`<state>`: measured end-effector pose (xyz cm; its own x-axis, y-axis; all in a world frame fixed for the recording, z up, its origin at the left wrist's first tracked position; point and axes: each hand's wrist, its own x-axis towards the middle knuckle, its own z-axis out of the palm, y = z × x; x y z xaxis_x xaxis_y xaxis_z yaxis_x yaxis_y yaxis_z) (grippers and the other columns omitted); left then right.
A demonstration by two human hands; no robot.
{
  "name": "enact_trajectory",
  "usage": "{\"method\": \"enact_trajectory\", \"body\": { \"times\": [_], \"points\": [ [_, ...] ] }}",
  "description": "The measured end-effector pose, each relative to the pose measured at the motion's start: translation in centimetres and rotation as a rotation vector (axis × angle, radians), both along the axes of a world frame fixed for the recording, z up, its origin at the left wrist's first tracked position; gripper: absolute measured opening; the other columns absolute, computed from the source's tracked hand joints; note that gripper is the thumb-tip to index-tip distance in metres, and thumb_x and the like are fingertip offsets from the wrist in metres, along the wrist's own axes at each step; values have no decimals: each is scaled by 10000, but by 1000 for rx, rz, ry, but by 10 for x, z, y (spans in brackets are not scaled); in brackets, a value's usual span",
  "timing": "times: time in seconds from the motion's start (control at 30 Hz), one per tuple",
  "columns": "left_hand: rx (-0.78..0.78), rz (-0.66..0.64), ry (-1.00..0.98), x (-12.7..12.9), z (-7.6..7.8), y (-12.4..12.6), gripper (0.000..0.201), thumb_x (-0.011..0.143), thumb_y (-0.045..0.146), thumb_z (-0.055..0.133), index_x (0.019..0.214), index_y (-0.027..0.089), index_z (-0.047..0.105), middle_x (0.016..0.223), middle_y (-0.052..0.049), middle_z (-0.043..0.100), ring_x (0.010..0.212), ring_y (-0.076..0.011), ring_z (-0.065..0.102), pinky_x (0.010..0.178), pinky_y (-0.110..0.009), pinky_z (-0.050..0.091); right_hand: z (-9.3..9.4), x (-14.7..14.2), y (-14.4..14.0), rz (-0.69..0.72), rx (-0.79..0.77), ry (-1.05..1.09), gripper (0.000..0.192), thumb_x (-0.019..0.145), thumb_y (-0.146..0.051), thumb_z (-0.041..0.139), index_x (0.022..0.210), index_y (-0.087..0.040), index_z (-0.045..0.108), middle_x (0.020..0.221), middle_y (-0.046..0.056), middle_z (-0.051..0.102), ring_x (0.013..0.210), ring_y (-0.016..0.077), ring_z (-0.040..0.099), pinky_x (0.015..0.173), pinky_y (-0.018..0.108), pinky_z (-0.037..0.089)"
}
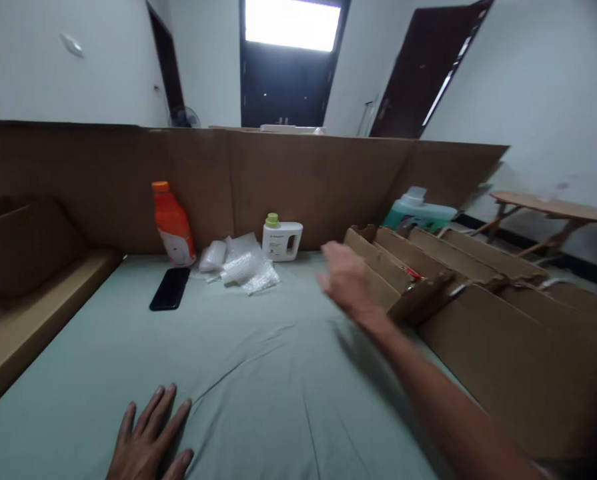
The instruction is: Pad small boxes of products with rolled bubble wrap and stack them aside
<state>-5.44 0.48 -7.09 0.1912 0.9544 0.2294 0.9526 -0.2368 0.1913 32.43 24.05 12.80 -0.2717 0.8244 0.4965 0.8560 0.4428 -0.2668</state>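
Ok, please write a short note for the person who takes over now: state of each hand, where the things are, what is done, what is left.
Left hand: empty, flat on the grey-green sheet, fingers spread.
Right hand: empty, blurred, stretched out beside the cardboard boxes; contact cannot be told.
Things: orange bottle, black phone, bubble wrap and white jug are by the cardboard wall. A teal bottle stands behind the boxes.
Done: nothing is held or wrapped.
Left: bottles, jug and wrap untouched.
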Motion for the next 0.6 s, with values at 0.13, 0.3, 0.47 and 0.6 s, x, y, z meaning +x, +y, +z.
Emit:
{"method": "enact_trajectory", "body": {
  "times": [0.13,0.3,0.47,0.6],
  "points": [
    [-18,18,-33,-2,3,-4,657,869,442,620,1491,414,412,1596,-65,387,1450,-389,390,1154,-706,249,22,92,8,-503,88,-391,297,868,-189,575,1104,-13,614,1022,306,672,1041,400,610,858,505,351],
    [46,67,-107,-5,1,-4,696,881,435,610,1530,340,379,1594,-110,400,1426,-362,437,1163,-645,315,23,108,3,-429,51,-392,287,941,-198,450,1038,-69,687,804,185,723,764,271,673,722,408,354],
    [131,95,-251,-3,25,-1,756,893,425,604,1565,334,271,1593,-135,388,1385,-348,494,1040,-525,526,28,74,-28,-112,126,-350,224,867,-217,577,1049,-185,702,956,106,771,870,276,689,823,413,422],
    [153,95,-397,18,54,7,900,866,430,637,1594,317,119,1608,-134,350,1440,-354,417,1119,-549,454,26,18,-84,356,208,-187,200,913,-190,510,1022,-216,676,914,57,770,835,223,683,918,439,439]
  ]
}}
